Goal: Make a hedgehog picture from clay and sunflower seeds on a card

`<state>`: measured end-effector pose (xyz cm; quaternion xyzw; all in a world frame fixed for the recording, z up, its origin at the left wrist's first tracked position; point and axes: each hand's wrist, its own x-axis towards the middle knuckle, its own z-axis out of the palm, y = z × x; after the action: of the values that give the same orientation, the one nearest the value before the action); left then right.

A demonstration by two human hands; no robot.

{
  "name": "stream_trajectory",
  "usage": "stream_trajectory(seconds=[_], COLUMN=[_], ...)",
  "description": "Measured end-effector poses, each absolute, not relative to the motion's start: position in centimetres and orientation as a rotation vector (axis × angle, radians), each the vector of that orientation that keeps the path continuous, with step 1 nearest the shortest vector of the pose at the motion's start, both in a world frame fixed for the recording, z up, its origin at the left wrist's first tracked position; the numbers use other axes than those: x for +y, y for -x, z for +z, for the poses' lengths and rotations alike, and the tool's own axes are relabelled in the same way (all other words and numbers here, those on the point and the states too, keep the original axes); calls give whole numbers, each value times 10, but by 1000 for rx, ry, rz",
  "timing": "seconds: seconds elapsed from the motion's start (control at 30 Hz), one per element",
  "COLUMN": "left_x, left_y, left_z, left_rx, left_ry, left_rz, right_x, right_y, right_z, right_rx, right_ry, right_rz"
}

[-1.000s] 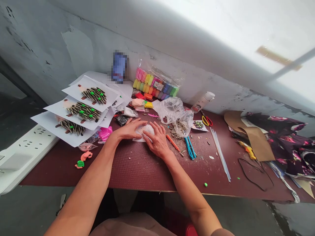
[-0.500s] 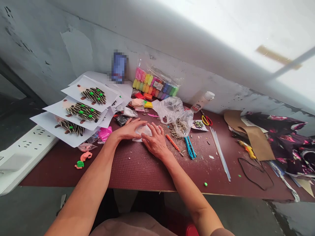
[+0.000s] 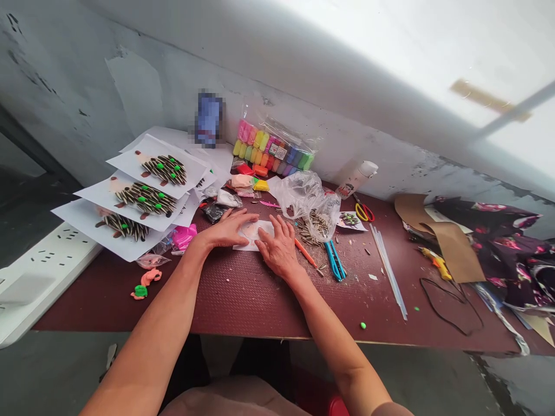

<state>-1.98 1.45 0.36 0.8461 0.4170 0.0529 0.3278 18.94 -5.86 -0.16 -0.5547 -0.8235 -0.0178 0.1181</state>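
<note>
A small white sheet of paper with a faint pale peach shape on it lies on the dark red table between my hands. My left hand rests at its left edge, thumb and fingers apart and curved around that side. On the right edge lies my right hand, fingers stretched out and pressed flat on the sheet. Just right of it are an orange pen-like tool and a blue utility knife. Behind these, striped sunflower seeds spill from a clear plastic bag.
Sheets with seed-covered hedgehogs are stacked at left beside a white power strip. Packs of coloured clay, a white bottle and scissors stand or lie along the back. Glue sticks and a yellow glue gun lie right.
My right hand has slid slightly to the right and the gap between my hands has widened, so more of the sheet and its peach shape shows. My left hand has hardly moved.
</note>
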Motion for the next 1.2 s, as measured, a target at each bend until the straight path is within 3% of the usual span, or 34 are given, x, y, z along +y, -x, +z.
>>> stream_trajectory(seconds=[1.2], left_x=[11], left_y=[18], left_z=[2], left_rx=[1109], left_ry=[-2234], left_rz=[171], right_x=[-64], right_y=[-172], right_z=[3], right_rx=[-2411], right_ry=[1660], right_rz=[-37])
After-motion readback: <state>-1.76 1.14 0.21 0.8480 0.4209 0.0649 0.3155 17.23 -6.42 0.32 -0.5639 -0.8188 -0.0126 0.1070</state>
